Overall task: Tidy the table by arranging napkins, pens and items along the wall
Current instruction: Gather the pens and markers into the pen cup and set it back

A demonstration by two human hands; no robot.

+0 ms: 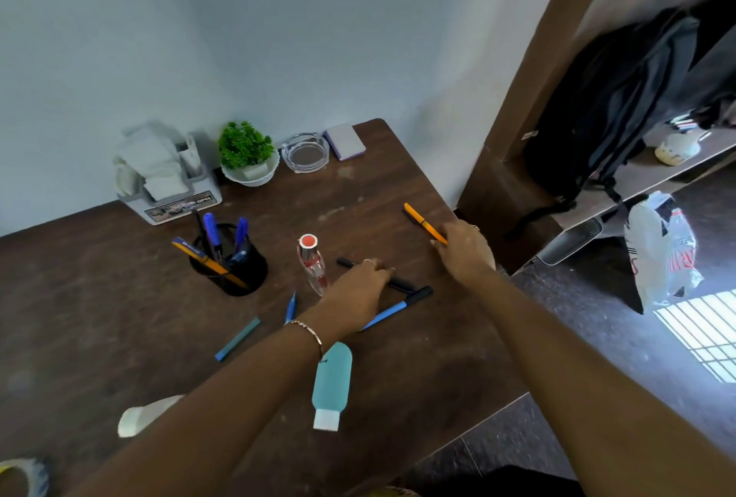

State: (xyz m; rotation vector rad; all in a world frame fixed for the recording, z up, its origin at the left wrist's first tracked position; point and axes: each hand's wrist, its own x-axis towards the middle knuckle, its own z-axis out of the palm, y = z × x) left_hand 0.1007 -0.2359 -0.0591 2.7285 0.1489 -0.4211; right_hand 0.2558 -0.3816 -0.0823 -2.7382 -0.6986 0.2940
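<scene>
My right hand point(466, 253) pinches the near end of an orange pen point(422, 221) lying near the table's right edge. My left hand point(358, 289) rests over a black pen point(400, 284), fingers closing on its middle. A blue pen with a black cap point(398, 307) lies just below it. A small blue pen point(290, 307) and a teal marker point(237, 339) lie to the left. The black pen cup point(235, 269) holds several pens. A grey napkin holder point(167, 181) stuffed with white napkins stands by the wall.
Along the wall stand a potted green plant point(247, 156), a glass ashtray point(304, 152) and a purple notepad point(344, 141). A clear bottle with a red cap point(312, 263), a teal tube point(332, 381) and a white bottle point(139, 415) lie on the brown table point(119, 297). A shelf with a backpack point(613, 106) is at right.
</scene>
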